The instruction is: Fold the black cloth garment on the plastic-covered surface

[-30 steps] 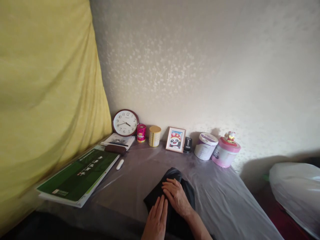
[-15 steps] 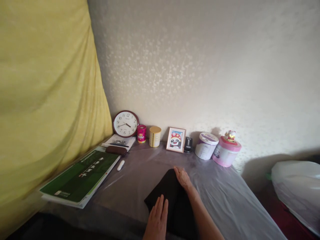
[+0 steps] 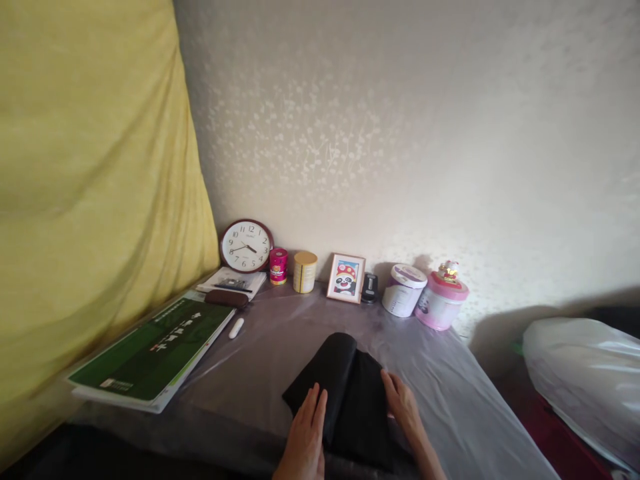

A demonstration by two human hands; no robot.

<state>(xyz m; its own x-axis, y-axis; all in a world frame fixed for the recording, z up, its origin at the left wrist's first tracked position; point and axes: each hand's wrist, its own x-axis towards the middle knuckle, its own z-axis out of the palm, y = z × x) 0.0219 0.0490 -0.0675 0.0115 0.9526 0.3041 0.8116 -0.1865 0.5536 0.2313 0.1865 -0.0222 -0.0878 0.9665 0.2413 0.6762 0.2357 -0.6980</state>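
The black cloth (image 3: 345, 390) lies folded on the table (image 3: 280, 347), close to the front edge, and we have both hands on it. Our left hand (image 3: 306, 433) lies flat and open on its left part. Our right hand (image 3: 403, 408) rests open at its right edge, fingers on the fold, gripping nothing. Far back by the wall we see 1 clock (image 3: 246, 245), 1 picture frame (image 3: 345, 278) and 1 pink tub (image 3: 441, 303). A green book (image 3: 150, 350) lies to our left.
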